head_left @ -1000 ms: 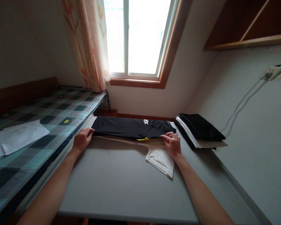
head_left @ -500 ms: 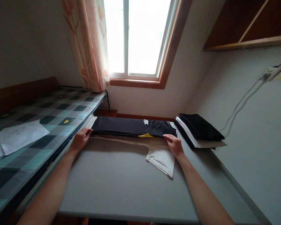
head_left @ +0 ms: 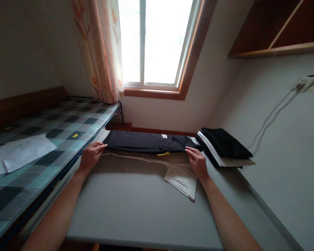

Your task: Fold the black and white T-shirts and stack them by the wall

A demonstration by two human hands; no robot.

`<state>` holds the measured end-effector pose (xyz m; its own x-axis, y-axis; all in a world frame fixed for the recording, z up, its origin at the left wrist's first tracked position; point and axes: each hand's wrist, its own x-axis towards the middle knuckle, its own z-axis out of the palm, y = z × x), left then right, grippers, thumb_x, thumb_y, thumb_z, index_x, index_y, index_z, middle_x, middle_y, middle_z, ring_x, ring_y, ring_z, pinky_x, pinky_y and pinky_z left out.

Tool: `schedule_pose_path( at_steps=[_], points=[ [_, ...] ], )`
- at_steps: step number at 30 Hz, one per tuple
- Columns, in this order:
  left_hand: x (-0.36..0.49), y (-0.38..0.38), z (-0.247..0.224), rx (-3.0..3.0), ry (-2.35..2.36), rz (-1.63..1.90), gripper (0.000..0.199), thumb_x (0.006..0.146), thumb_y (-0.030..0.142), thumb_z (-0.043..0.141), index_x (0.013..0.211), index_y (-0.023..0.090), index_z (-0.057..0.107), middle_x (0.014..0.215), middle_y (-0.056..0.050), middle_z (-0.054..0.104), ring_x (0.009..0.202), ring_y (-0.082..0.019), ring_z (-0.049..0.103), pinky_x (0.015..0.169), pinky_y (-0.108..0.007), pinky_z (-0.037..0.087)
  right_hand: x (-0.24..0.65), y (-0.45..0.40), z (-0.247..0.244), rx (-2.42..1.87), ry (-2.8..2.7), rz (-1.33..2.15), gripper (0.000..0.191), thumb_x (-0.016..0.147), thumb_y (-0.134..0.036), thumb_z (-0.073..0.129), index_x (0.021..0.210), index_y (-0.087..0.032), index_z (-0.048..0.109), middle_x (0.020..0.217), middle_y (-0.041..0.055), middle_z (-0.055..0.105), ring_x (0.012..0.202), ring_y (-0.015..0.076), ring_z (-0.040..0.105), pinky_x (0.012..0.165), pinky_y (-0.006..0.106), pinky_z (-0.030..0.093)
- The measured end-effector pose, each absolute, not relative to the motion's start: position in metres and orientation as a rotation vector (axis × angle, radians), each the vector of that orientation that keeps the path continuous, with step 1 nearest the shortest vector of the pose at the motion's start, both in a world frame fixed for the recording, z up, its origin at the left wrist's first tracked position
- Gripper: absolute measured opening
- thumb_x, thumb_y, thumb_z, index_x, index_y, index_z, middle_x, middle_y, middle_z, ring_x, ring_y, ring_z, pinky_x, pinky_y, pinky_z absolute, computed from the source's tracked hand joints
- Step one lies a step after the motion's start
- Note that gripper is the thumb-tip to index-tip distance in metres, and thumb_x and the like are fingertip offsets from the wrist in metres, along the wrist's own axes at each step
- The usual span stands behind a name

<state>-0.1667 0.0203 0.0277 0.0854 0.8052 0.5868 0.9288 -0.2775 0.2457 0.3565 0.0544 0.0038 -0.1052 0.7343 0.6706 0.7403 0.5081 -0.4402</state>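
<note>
A black T-shirt (head_left: 136, 141) with white lettering and a thin yellow patch lies folded lengthwise across the far part of the table. My left hand (head_left: 92, 155) pinches its near left corner. At the near edge on the right, by the sleeve end, my right hand (head_left: 197, 161) pinches the same shirt between thumb and fingers. Beneath the black cloth is a white garment (head_left: 181, 177), its short sleeve spread toward me. The rest of that garment is mostly covered.
On the grey table (head_left: 136, 209), a stack of folded clothes (head_left: 225, 143) sits at the far right by the wall. A bed with a checkered mattress (head_left: 68, 139) runs along the left, with papers (head_left: 23, 153) on it. A cord (head_left: 272, 108) hangs on the right wall.
The near edge of the black T-shirt has shifted, and less yellow shows. Its right sleeve end now sticks out farther right. Both hands keep their pinch, with the right one slightly higher on the cloth.
</note>
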Motion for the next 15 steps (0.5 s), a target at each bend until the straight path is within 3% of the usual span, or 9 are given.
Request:
schedule_pose_path(
  at_steps=[7,11,15],
  points=[
    [-0.162,0.017,0.036,-2.115,-1.717,-0.773,0.023,0.089,0.025,0.050,0.094,0.024,0.072,0.105,-0.006,0.071,0.109,-0.028,0.055,0.094,-0.044,0.038,0.365,0.060,0.000,-1.250,-1.923,-0.018,0.029,0.091,-0.022,0.045,0.096,-0.022,0.074,0.101,0.0090,0.071,0.098,0.0233,0.062,0.091,0.041,0.049],
    [-0.166,0.024,0.030,-2.390,-1.708,-0.697,0.017,0.083,0.022,0.052,0.081,0.024,0.069,0.090,-0.005,0.072,0.097,-0.024,0.061,0.092,-0.040,0.041,0.365,0.060,0.000,-1.297,-2.024,-0.043,0.025,0.088,-0.021,0.049,0.089,-0.024,0.074,0.096,0.0066,0.071,0.099,0.0247,0.056,0.091,0.042,0.045],
    [-0.173,0.029,0.018,-2.380,-1.792,-0.648,0.018,0.080,0.023,0.053,0.087,0.024,0.069,0.093,-0.006,0.071,0.098,-0.025,0.060,0.087,-0.038,0.043,0.364,0.058,-0.006,-1.450,-2.049,-0.161,0.021,0.084,-0.019,0.055,0.088,-0.027,0.074,0.109,0.0050,0.068,0.112,0.0274,0.047,0.094,0.045,0.036]
  ],
)
